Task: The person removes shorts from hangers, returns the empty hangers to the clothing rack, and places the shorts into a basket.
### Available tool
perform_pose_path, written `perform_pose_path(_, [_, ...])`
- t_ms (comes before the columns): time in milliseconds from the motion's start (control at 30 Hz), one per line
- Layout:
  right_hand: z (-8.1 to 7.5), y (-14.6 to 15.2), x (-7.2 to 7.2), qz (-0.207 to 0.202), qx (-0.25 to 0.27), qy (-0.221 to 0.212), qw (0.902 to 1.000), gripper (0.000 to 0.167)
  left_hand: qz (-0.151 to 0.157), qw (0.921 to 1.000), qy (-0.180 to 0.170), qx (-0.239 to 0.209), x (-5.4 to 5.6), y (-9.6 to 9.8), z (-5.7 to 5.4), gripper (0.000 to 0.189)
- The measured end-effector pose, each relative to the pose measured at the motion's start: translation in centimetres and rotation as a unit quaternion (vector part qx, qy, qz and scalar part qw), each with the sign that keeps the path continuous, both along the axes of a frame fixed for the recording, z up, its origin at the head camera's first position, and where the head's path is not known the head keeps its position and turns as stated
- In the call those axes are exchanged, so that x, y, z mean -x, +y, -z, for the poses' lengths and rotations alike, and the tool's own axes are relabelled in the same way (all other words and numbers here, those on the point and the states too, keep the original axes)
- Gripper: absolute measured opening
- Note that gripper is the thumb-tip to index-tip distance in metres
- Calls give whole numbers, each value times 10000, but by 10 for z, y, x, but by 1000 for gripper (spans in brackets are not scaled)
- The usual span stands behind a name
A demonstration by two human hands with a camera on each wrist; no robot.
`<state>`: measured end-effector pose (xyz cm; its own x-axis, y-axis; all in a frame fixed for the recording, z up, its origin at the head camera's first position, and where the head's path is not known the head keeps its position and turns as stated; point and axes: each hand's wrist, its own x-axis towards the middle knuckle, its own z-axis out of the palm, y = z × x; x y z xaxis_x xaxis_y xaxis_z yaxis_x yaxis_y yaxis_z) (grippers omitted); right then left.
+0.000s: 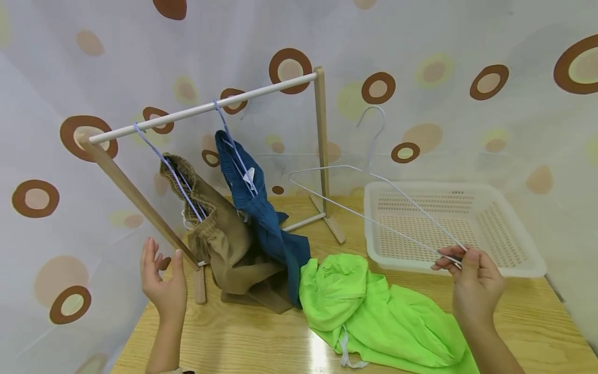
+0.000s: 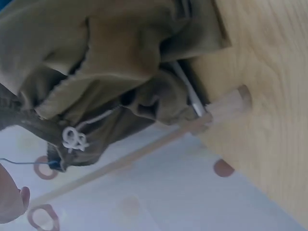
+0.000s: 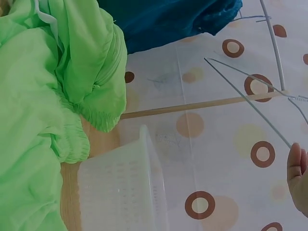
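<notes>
In the head view my right hand (image 1: pixel 477 285) pinches one end of a pale wire hanger (image 1: pixel 397 228), its hook up and its other end pointing left above the table. The same hanger (image 3: pixel 250 103) shows in the right wrist view beside my fingers. My left hand (image 1: pixel 163 283) is raised beside the rack's left leg, fingers spread, holding nothing. Brown pants (image 1: pixel 229 249) and blue pants (image 1: pixel 266 223) hang on hangers from the rack's white rod (image 1: pixel 201 109). Bright green pants (image 1: pixel 388 317) with a white drawstring lie bunched on the table, below the held hanger.
A white perforated plastic basket (image 1: pixel 509 234) stands at the back right of the wooden table (image 1: pixel 261 343). The rack's wooden legs (image 1: pixel 322 140) rise at both ends of the rod. A white curtain with brown circles (image 1: pixel 434 41) hangs behind.
</notes>
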<state>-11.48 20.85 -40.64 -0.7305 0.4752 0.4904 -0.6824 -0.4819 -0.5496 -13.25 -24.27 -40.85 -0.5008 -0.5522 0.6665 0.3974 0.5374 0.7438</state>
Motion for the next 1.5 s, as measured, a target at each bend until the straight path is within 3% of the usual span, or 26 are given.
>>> perform_pose_path(133, [-1,-7,6,671,-397,-303,9965,22,-180,9994,-295,-36,6,-13,6,50])
perform_pose_path(233, [0,-13,11,925,-524,-398,9935,21,-233,9985,-490,-97,12,-22,10,52])
perform_pose_path(367, [0,-20,19,818,-507,-104,9953,19,-299,9976,-529,-335,21,-31,11,55])
perform_pose_path(633, [-7,-42,29,843,-691,-408,9932,20,-293,9970,-507,-504,33,-37,3,58])
perform_pose_path(900, [-25,-69,47,972,-748,-589,9907,24,-227,9925,-652,-1012,58,-46,5,66])
perform_pose_path(1233, [-40,-89,62,597,-458,-429,9962,24,-481,9856,-1030,-1252,75,-54,5,66])
perform_pose_path(1500, [-48,-105,79,707,-920,-670,9910,24,-501,9811,-991,-1583,86,-57,4,55])
